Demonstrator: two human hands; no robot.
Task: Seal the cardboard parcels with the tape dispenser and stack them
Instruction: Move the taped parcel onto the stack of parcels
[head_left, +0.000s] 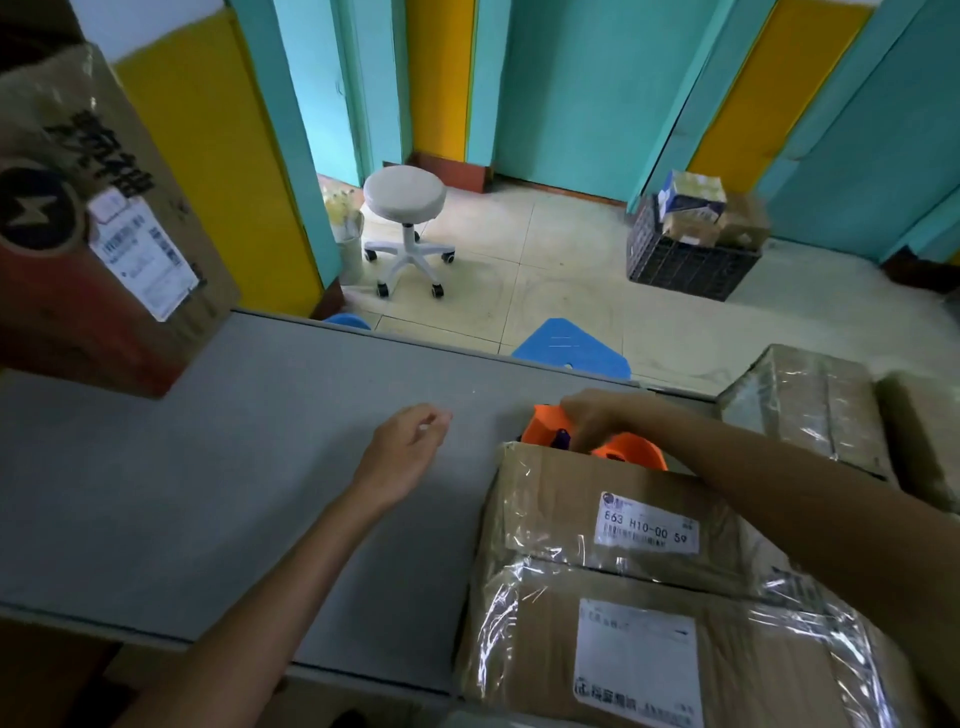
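A taped cardboard parcel (613, 525) with white labels lies on the grey table (234, 493) at the lower right, on top of another taped parcel (675, 649). Just behind it sits the orange tape dispenser (631, 451), partly hidden by the box edge. My right hand (592, 415) reaches over the parcel and grips the dispenser's top. My left hand (410, 444) hovers over bare table to the left, fingers loosely curled and holding nothing. Two more taped parcels (810, 405) sit at the far right.
A large printed carton (88, 223) stands at the table's left end. Beyond the far table edge are blue plastic stools (571, 345), a white wheeled stool (405, 218) and a black crate (691, 260) holding boxes.
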